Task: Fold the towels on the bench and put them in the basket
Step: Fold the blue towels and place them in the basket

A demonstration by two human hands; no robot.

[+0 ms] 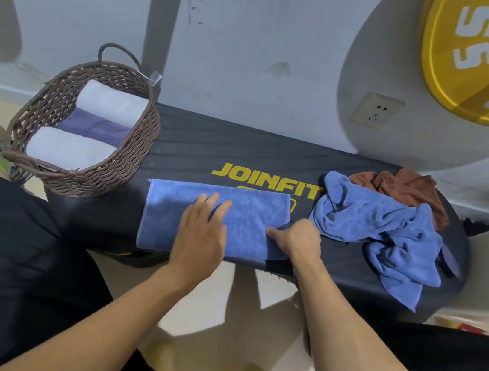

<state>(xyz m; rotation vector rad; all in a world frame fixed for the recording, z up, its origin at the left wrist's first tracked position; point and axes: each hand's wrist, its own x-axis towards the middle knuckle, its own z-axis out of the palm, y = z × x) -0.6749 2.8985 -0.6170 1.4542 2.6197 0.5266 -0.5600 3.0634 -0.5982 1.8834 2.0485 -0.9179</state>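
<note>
Hands on blue towel [168, 206], left hand [201, 236] flat, right hand [298, 240] pinching edge

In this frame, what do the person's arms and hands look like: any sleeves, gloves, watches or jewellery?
Both forearms are bare up to the frame's bottom edge; no sleeves show. The left hand and right hand wear no gloves, and no rings, watch or wristband show. Dark clothing shows beside the arms.

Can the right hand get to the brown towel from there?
Probably yes. The right hand is beside the crumpled blue towel, and the brown towel lies just behind it on the bench, its top uncovered.
</note>
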